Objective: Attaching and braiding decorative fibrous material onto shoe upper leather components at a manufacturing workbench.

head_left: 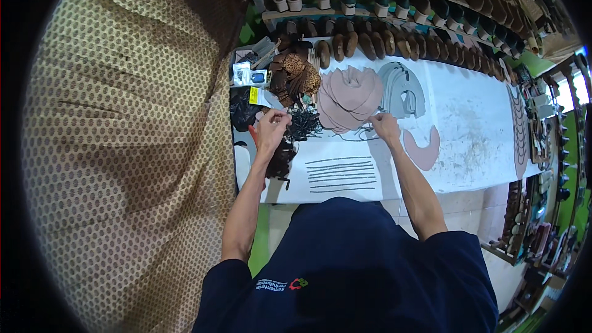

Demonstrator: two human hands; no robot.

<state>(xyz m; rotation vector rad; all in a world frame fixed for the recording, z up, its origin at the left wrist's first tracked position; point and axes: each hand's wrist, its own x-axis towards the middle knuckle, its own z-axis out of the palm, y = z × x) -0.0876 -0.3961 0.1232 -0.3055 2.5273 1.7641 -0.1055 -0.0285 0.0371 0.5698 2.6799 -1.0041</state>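
My left hand (272, 129) is closed in a pinch at the left of the white table, beside a tangle of thin dark green strips (304, 124); what its fingers hold, if anything, is too small to make out. My right hand (386, 127) pinches near a thin dark strip (362, 139) that trails across the tabletop below the pink pieces. Between my forearms, several dark strips (341, 174) lie side by side in a neat row. Fanned pink leather-like pieces (350, 98) sit beyond, between the hands. A red-orange object (252, 133) shows partly behind my left hand.
Grey curved pieces (401, 89) are stacked right of the pink ones, with a single pink curved piece (423, 149) nearer. Brown patterned pieces (293, 80) and black bags (244, 111) crowd the left end. Shoe lasts (382, 42) line the back; a patterned curtain (129, 148) hangs left.
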